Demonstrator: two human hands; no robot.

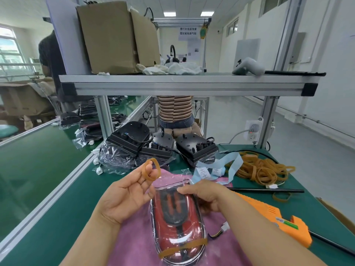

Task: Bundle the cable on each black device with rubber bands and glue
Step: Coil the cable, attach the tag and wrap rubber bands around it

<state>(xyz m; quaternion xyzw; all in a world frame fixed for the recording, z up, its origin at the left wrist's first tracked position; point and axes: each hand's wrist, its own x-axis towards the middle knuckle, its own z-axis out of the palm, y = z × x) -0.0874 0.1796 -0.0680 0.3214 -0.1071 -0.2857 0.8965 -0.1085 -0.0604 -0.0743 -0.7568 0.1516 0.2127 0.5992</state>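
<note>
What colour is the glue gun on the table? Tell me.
Orange. The glue gun shows best in the head view.

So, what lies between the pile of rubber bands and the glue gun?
In the head view, a thin black rod and one loose band lie between the pile and the glue gun.

left hand (124, 198) palm up, fingers (148, 167) pinching; right hand (203, 194) curled, gripping

I get bright, even light from far ceiling panels (207, 14) and a blown-out left window (7, 45); shadows are soft, frame edges bow fisheye-style, and the far background looks slightly blurred.
</note>
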